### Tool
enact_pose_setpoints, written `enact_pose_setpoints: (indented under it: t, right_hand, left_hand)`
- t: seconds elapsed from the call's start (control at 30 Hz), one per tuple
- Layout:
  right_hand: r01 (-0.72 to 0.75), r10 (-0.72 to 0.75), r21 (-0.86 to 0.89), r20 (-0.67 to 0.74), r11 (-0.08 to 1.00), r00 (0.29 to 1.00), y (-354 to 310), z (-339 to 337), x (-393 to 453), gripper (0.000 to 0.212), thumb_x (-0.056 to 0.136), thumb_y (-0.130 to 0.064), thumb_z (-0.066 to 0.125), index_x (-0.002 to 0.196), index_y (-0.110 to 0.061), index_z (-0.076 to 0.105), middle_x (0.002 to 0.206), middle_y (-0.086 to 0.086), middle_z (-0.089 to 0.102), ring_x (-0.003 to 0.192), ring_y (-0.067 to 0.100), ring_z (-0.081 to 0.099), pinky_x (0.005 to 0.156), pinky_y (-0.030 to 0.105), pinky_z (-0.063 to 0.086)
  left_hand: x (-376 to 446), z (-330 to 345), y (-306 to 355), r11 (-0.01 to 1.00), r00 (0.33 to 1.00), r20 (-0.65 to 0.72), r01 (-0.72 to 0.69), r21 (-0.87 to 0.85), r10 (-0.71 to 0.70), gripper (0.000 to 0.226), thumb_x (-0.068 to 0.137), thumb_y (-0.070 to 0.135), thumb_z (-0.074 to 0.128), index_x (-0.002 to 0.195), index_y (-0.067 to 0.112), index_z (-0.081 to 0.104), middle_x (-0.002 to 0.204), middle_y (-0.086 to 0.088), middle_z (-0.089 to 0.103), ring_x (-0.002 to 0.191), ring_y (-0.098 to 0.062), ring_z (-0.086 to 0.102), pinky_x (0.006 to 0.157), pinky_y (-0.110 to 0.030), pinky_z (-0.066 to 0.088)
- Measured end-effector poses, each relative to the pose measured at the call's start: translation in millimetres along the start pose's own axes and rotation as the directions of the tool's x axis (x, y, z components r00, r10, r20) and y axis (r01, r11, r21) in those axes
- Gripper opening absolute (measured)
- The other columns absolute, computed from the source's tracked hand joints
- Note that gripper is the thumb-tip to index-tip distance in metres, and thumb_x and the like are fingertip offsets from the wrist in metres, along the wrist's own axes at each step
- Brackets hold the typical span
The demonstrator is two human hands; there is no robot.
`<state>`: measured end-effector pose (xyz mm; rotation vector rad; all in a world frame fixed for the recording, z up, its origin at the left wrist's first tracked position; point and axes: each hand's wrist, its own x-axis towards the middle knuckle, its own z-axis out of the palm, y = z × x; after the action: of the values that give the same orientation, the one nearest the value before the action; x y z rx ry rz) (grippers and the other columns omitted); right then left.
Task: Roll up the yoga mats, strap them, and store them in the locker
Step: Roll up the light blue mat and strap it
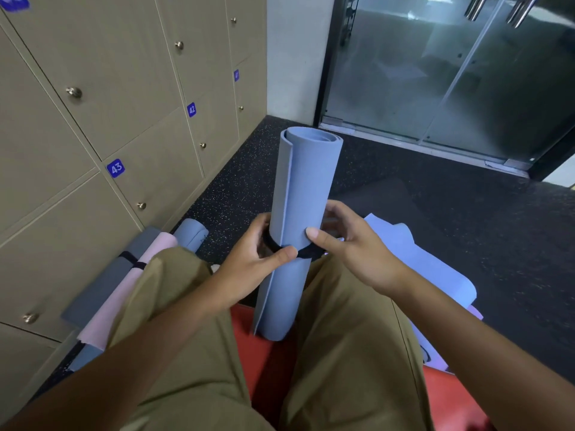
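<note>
head view: at frame centre the upright rolled blue mat (303,213) is flanked by left hand (252,256) and right hand (345,244), each pinching the black strap (306,251) around it.

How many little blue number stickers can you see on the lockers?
4. Sticker 43 is nearest, 42 is further along, 41 is furthest, and one cut-off sticker is at the top left corner. Others may be out of view.
</note>
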<state>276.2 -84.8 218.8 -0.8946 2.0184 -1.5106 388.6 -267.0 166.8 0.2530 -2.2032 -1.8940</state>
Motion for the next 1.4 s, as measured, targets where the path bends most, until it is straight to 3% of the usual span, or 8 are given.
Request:
enact_pose_setpoints:
  t: [0.2,0.3,0.5,0.73,0.83,1.17,1.3,1.4]
  right_hand:
    - [0.072,-0.074,-0.039,-0.056,0.997,0.996,-6.5,-4.1,32.2,0.031,0.1,-0.028,0.065,0.13,-0.024,0.057,0.118,-0.01,0.066,0.108,0.013,0.064,0.081,0.028,0.055]
    - [0.083,-0.093,-0.108,-0.092,0.991,0.991,-4.6,-10.9,51.2,0.038,0.101,-0.035,0.063,0.136,-0.025,0.054,0.123,-0.006,0.063,0.107,0.01,0.064,0.088,0.031,0.057]
    - [0.026,-0.057,-0.311,-0.091,0.95,0.994,17.3,-19.7,81.7,0.044,0.099,-0.038,0.063,0.139,-0.023,0.053,0.126,-0.007,0.06,0.102,-0.003,0.06,0.078,0.009,0.047]
    - [0.042,0.002,-0.618,0.07,0.785,0.998,49.6,-19.4,111.6,0.05,0.099,-0.045,0.062,0.141,-0.021,0.05,0.128,-0.002,0.055,0.111,0.014,0.056,0.093,0.025,0.042]
    - [0.05,0.044,-0.676,0.121,0.735,0.992,62.0,-15.0,127.7,0.048,0.099,-0.044,0.062,0.139,-0.021,0.051,0.126,-0.002,0.055,0.109,0.015,0.056,0.097,0.029,0.045]
    - [0.062,0.142,-0.685,0.237,0.726,0.961,107.7,34.5,199.6,0.044,0.1,-0.041,0.062,0.138,-0.021,0.052,0.129,0.001,0.055,0.109,0.016,0.057,0.093,0.028,0.047]
    - [0.105,0.165,-0.695,0.31,0.711,0.936,128.9,62.0,234.3,0.046,0.1,-0.043,0.061,0.138,-0.021,0.051,0.132,0.001,0.056,0.115,0.017,0.056,0.101,0.037,0.049]
    - [0.131,0.191,-0.707,0.358,0.695,0.914,146.2,80.7,260.5,0.046,0.1,-0.045,0.06,0.138,-0.021,0.051,0.134,0.002,0.056,0.118,0.017,0.056,0.103,0.04,0.049]
  left_hand:
    - [34.8,-15.3,13.4,0.998,0.992,-0.116,-0.045,0.047,0.05,0.065,0.079,0.054,0.077,0.135,0.031,0.054,0.131,0.011,0.067,0.122,-0.011,0.064,0.103,-0.049,0.053]
    - [57.3,-33.0,29.4,0.987,0.983,-0.164,-0.052,0.15,0.077,0.061,0.08,0.053,0.079,0.131,0.033,0.055,0.125,0.016,0.068,0.114,-0.003,0.065,0.098,-0.039,0.055]
    - [100.5,-71.8,51.5,0.937,0.97,-0.2,-0.06,0.344,0.135,0.055,0.084,0.045,0.082,0.128,0.027,0.057,0.121,0.017,0.067,0.105,0.0,0.065,0.086,-0.023,0.05]
    - [137.6,-124.4,42.8,0.832,0.967,-0.221,0.02,0.555,0.124,0.061,0.079,0.058,0.08,0.126,0.026,0.056,0.118,0.011,0.063,0.099,-0.012,0.061,0.074,-0.02,0.043]
    - [149.8,-150.3,30.7,0.801,0.965,-0.235,0.049,0.597,0.117,0.065,0.079,0.059,0.08,0.128,0.025,0.056,0.118,0.01,0.062,0.099,-0.016,0.06,0.077,-0.029,0.042]
    - [149.2,-231.5,-72.8,0.686,0.954,-0.289,0.262,0.679,-0.078,0.078,0.068,0.075,0.075,0.125,0.025,0.055,0.117,0.003,0.064,0.103,-0.022,0.059,0.085,-0.039,0.047]
    - [139.9,-262.2,-138.0,0.675,0.922,-0.345,0.367,0.64,-0.174,0.058,0.079,0.053,0.083,0.121,0.023,0.057,0.113,0.003,0.064,0.1,-0.022,0.06,0.083,-0.038,0.045]
    - [132.0,-281.7,-184.8,0.648,0.9,-0.369,0.426,0.631,-0.232,0.062,0.077,0.052,0.086,0.121,0.018,0.059,0.113,0.002,0.064,0.1,-0.022,0.06,0.079,-0.034,0.039]
